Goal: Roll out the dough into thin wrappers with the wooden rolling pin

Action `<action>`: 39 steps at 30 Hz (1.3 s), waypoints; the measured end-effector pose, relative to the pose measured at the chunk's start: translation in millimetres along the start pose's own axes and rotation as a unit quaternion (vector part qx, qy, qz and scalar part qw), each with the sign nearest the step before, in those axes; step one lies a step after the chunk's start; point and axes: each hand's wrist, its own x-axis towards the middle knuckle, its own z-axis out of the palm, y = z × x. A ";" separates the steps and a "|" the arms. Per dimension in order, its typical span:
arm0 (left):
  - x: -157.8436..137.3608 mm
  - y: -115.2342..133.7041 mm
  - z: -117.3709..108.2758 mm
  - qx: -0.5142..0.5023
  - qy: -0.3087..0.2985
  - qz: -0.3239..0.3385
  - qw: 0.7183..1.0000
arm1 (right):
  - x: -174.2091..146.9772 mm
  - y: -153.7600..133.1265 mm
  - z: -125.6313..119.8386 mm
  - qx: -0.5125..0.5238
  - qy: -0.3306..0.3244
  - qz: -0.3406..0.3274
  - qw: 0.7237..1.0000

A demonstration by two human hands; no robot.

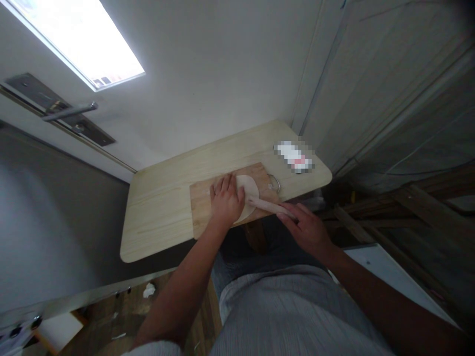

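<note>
Dough (252,187): pale cream disc, flat, looks thin, matt. Visible rim is a smooth curve from 12 round to 5 o'clock (12 = away from wearer). Even in colour where it shows, no tears seen. 9 o'clock side covered by the left hand (227,200), so full outline can't be confirmed.
Dough spot: on the board (201,217), right of its middle. 6 o'clock rim comes down to the board's near edge; can't tell if it overhangs.
Left hand: palm down over the dough, fingers toward 12, thumb apart toward 1 o'clock. Underside hidden, can't tell if it grips.
Right hand (306,227): at 4 o'clock of the dough, fingers wrapped round the pin (270,205) near its outer end.
Pin: slim, pale wood, free end aimed at 10 o'clock, over the dough's right part. Contact unclear.
Board: tan wood, rectangular, metal ring (276,183) at its 2 o'clock end. Sits along the near edge of the worktop (159,207).
Worktop: light wood grain, rounded corners. Pixelated white item (294,155) at 2 o'clock of the board, past the ring.
</note>
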 end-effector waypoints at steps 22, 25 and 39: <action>-43.8 -41.3 -16.4 -0.024 -0.049 0.011 0.998 | 7.9 28.5 -6.9 0.120 0.008 0.044 0.992; -33.7 -45.2 -19.2 -0.038 -0.080 0.045 0.995 | 9.9 31.4 -2.0 0.143 0.013 0.075 0.987; -6.2 -53.0 -33.3 -0.065 -0.155 0.123 0.978 | 30.3 31.1 10.0 0.169 0.000 0.114 0.979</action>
